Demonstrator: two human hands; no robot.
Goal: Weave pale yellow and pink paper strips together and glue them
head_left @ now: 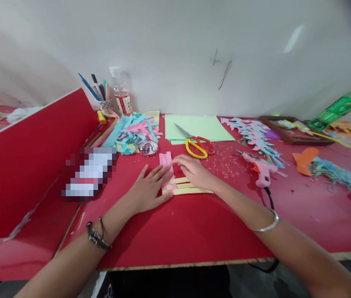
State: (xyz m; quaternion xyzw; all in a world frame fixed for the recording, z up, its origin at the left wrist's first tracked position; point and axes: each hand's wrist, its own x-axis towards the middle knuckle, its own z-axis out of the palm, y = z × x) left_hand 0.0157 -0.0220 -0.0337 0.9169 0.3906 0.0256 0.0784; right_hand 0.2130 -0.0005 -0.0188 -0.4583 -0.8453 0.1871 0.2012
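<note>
My left hand (149, 188) lies flat on the red table (187, 231), fingers stretched out and pressing the left edge of a weave of paper strips. The pink strips (165, 160) run away from me, the yellow strips (184, 187) run sideways. My right hand (194, 170) rests palm down on the right part of the weave, its fingertips on the pink strips, fingers slightly curled. A dark bracelet is on the left wrist, a silver bangle on the right.
Red-and-yellow scissors (197, 145) lie on light green paper (196, 127). A pink glue gun (260, 169) sits to the right, its cord running off the front edge. Blue and pink paper scraps (133, 131), a pen cup (104, 103), a bottle (122, 97) and a red board (29, 161) stand left.
</note>
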